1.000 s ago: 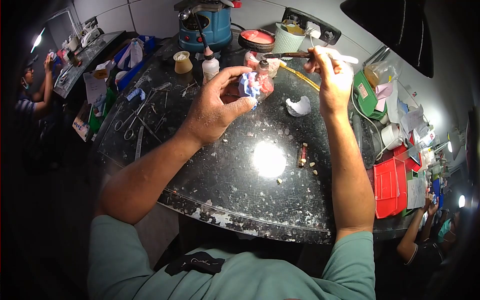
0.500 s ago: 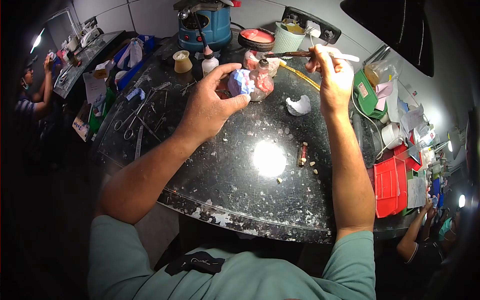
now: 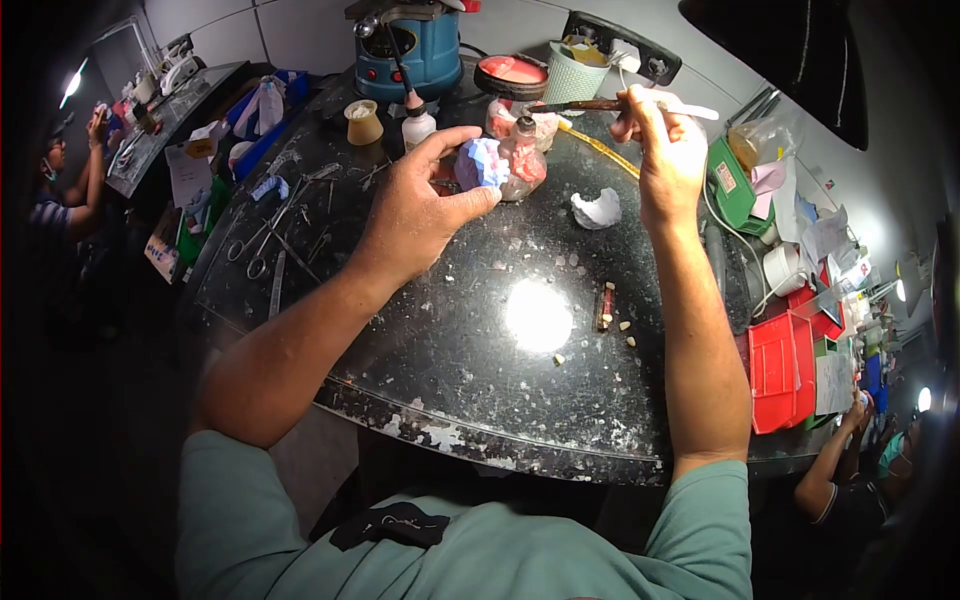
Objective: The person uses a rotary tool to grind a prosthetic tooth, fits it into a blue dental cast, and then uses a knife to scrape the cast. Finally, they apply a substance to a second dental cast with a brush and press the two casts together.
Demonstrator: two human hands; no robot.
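My left hand (image 3: 420, 205) is closed around a blue-and-white dental model (image 3: 481, 165) with pink patches on it. Right beside the model stands a glass spirit lamp (image 3: 522, 168) with a metal neck; no flame can be made out. In my right hand (image 3: 665, 145), a wax knife (image 3: 585, 105) with a brown and white handle is pinched between the fingers. Its dark blade reaches left to just above the lamp's top. Behind the lamp sits a pinkish-white lump (image 3: 545, 128). A white plaster piece (image 3: 596, 209) lies between my hands.
Small tooth-coloured pieces (image 3: 625, 326) lie near a red strip (image 3: 606, 306). Metal instruments (image 3: 265, 235) spread on the left. At the back are a dropper bottle (image 3: 418, 125), a blue machine (image 3: 408, 60), a pink-filled bowl (image 3: 512, 72) and a basket (image 3: 577, 72). Red bins (image 3: 782, 375) stand right. Other people work at both sides.
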